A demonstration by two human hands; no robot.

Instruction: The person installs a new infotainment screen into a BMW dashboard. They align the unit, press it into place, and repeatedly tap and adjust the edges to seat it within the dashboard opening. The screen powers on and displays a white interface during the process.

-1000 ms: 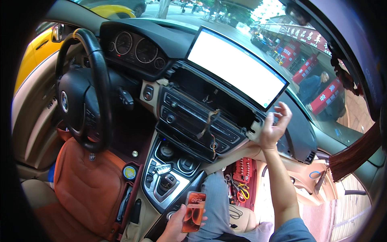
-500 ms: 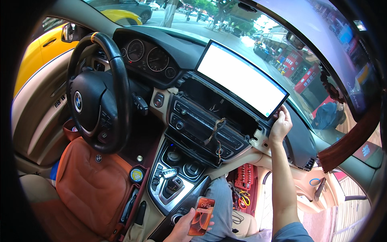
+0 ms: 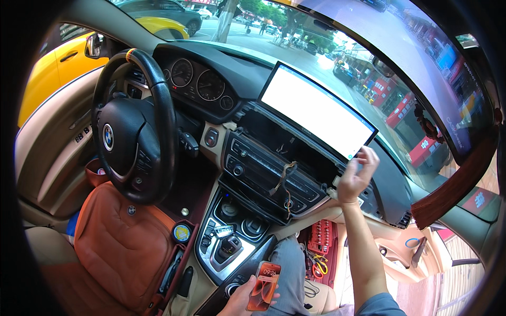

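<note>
In my left hand (image 3: 240, 299) is a smartphone (image 3: 263, 287), held upright over my lap with its lit orange screen facing up. My right hand (image 3: 356, 181) is raised at the lower right corner of a wide display (image 3: 318, 113) on top of the dashboard. Its fingers are loosely bent and apart, with nothing seen between them; whether a fingertip touches the display cannot be made out. The display glows white. Below it, the dashboard has an open dark cavity (image 3: 263, 125), and a loose wire harness (image 3: 284, 176) hangs over the radio and climate panel (image 3: 263, 174).
To the left are the steering wheel (image 3: 167, 126) and an orange-brown driver's seat (image 3: 118, 237). The gear selector (image 3: 230, 246) stands on the centre console. A red tool case (image 3: 321, 237) and yellow-handled pliers (image 3: 319, 267) lie in the passenger footwell. A tinted mirror-like screen (image 3: 421, 58) hangs at upper right.
My right hand has come off the display's right edge and shifted slightly left, its fingers loosening. The view has tilted a little. My left hand keeps the phone in place.
</note>
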